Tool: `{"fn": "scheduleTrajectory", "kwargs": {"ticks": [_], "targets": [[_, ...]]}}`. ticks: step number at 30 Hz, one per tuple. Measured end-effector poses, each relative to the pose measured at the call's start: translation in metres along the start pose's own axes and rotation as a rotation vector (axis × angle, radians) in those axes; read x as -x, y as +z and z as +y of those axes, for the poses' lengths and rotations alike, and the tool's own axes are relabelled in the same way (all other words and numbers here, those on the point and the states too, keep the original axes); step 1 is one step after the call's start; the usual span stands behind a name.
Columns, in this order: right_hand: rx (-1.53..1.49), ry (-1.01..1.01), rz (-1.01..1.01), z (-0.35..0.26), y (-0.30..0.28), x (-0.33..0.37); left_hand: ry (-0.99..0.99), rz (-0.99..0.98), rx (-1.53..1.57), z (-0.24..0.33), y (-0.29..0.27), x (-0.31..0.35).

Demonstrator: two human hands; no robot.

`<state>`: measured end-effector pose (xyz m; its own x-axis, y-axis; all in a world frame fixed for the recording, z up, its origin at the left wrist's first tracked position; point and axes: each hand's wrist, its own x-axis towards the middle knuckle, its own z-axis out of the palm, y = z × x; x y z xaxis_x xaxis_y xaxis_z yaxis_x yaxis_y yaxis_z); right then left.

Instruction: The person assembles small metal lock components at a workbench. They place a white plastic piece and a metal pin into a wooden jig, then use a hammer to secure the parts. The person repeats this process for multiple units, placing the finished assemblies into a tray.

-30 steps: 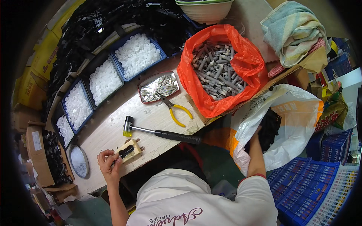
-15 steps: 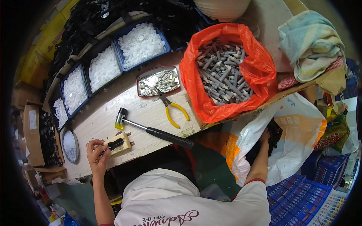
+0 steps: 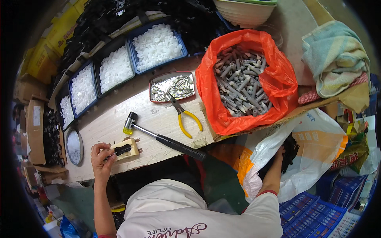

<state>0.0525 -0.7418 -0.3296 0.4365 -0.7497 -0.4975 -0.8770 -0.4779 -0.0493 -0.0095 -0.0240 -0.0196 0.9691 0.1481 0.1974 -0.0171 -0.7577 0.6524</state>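
My left hand is closed at the left end of a small cream block, thumb and fingers pinching a black plastic part that lies in the block's top. The part's exact shape is too small to make out. On the right, my right hand reaches down into a white and orange plastic sack. Black pieces fill the sack around it, and its fingers are hidden among them. A mallet with a black grip and yellow face lies on the bench, just right of the block.
Yellow-handled pliers lean on a tin of metal pins. A red bag of grey tubular parts stands to the right. Blue trays of white pieces line the back. A round dish sits left; a towel lies far right.
The view has shifted slightly, so the bench things appear a little farther right and lower. Both hands stay in place, the left at the block and the right inside the sack.
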Motion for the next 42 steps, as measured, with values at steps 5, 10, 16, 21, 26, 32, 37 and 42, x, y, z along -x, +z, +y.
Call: {"fn": "scheduleTrajectory", "kwargs": {"ticks": [5,10,16,21,26,32,37,42], "targets": [[-0.003,-0.069,0.103,-0.006,-0.007,0.009,-0.06,0.035,0.057,0.0,0.002,0.005],[-0.004,-0.133,0.209,-0.02,0.021,-0.003,-0.019,0.005,0.012,0.0,-0.001,0.004],[-0.058,-0.102,0.206,-0.044,0.005,0.015,-0.032,0.01,0.012,0.001,0.002,0.001],[-0.081,-0.123,0.192,-0.066,-0.002,0.018,0.015,-0.027,-0.058,-0.005,-0.004,0.009],[-0.113,-0.118,0.193,-0.074,-0.004,0.02,0.008,-0.053,-0.036,-0.008,-0.003,0.004],[-0.146,-0.149,0.188,-0.094,-0.006,0.024,-0.046,0.034,0.025,0.0,0.0,0.01],[-0.201,-0.123,0.198,-0.093,-0.003,0.03,-0.016,-0.006,0.027,-0.001,0.0,0.0],[-0.331,-0.135,0.207,-0.109,-0.007,0.045,-0.045,0.042,0.041,0.001,0.002,0.007]]}}
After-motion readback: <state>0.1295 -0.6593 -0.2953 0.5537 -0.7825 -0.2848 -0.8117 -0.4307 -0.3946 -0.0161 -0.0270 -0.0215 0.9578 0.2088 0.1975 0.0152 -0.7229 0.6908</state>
